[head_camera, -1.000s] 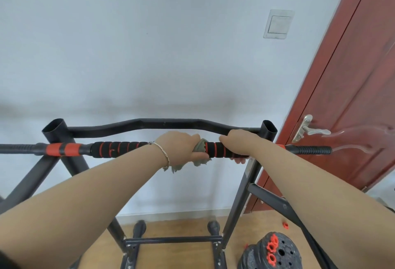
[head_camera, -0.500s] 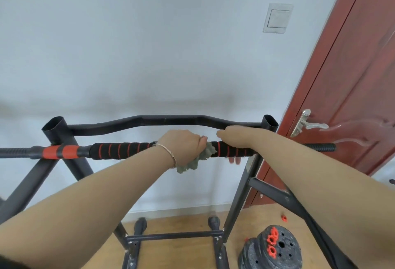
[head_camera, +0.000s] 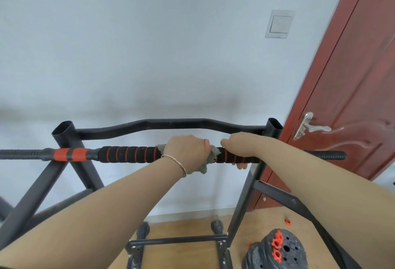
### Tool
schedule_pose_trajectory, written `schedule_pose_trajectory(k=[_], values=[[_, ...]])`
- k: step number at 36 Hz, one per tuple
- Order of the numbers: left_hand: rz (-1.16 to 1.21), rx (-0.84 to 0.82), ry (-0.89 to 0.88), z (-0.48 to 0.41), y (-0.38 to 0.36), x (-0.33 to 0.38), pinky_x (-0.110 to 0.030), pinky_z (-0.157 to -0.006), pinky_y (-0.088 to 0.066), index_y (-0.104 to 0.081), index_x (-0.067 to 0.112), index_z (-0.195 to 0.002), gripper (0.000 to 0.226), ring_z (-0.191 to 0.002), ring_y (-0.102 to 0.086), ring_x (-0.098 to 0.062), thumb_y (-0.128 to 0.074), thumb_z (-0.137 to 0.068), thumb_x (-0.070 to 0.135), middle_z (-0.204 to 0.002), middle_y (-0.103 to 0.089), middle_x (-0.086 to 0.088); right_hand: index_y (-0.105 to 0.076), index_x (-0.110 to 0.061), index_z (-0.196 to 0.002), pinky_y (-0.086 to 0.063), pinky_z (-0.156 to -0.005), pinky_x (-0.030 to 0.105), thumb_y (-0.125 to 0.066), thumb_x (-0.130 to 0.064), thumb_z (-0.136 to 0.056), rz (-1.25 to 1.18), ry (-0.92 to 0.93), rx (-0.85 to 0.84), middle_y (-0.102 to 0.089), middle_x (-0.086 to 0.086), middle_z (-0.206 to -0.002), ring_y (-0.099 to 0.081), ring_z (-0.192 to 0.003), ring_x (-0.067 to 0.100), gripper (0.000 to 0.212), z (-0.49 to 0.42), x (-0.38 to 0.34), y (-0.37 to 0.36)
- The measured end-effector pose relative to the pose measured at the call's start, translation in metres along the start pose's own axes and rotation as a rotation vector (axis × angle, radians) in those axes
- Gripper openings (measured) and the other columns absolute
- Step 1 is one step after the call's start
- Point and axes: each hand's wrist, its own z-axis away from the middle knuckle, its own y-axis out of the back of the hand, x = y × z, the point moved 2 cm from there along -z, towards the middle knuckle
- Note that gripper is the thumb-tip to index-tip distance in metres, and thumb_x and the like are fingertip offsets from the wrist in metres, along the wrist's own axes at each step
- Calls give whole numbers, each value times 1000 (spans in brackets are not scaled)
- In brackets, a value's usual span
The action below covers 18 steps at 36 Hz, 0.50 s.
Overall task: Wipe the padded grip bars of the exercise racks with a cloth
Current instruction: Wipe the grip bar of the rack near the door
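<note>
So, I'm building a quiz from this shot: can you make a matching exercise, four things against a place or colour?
Things:
1. cloth
2. door
3. plates
4. switch

Place or colour:
A. on the floor, lower right
B. on the wall, upper right
C. round the bar, under the left hand
D. reddish brown, right edge

Pairs: 1-C, 2-D, 3-A, 4-B
</note>
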Motion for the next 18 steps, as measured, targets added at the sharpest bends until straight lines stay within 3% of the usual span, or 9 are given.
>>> schedule_pose_trajectory(k=[2,5,7,9,12,14,15,18], values=[[-16,49,19,3,-1,-1,-34,-56,-51,-51,24,-80,18,-55,-53,-16,-66,-81,34,-58,-56,7,-68,-3,-86,-59,-79,37,-24,-46,-96,-44,-5,-85,-74,10,-66,-73,-58,22,62,-3,-1,1],[5,96,38,0,-5,-5,-33,-57,-50,-45,24,-73,20,-59,-55,-18,-47,-94,26,-62,-58,4,-61,-6,-81,-53,-54,32,-24,-39,-86,68,79,61,-66,6,-55,-59,-41,20,50,2,1,-3],[-15,104,-4,-1,-6,-7,-29,-50,-39,-46,23,-77,22,-57,-50,-18,-39,-96,29,-63,-55,4,-52,-7,-86,-37,-44,29,-29,-31,-84,467,250,279,-59,4,-56,-54,-42,21,34,6,5,-8],[-30,104,-34,1,-7,-11,-29,-48,-34,-40,24,-72,24,-58,-51,-19,-40,-95,32,-63,-54,4,-51,-9,-89,-32,-43,26,-52,-20,-88,842,405,586,-50,2,-58,-48,-47,24,11,12,13,-28],[-19,113,16,1,-10,-19,-32,-51,-38,-34,22,-68,34,-61,-51,-20,-29,-101,32,-67,-53,2,-58,-12,-75,-39,-45,26,-68,-19,-81,808,397,824,-48,2,-52,-43,-41,22,14,21,16,-43],[-54,133,36,1,-11,-18,-33,-51,-43,-36,19,-74,28,-58,-50,-19,-37,-99,29,-67,-53,1,-54,-12,-70,-31,-45,25,-59,-22,-81,767,363,720,-48,1,-52,-40,-42,21,16,14,9,-34],[-77,130,25,0,-10,-16,-32,-49,-44,-34,18,-75,26,-55,-49,-19,-45,-96,28,-65,-53,1,-53,-12,-70,-31,-47,27,-46,-29,-83,638,296,620,-52,1,-54,-44,-44,21,22,9,4,-22],[-35,60,20,0,-9,-12,-30,-45,-42,-32,23,-70,40,-50,-51,-17,-68,-80,38,-55,-55,3,-61,-11,-79,-55,-60,37,-23,-43,-82,123,64,192,-69,3,-57,-68,-51,22,49,1,-6,6]])
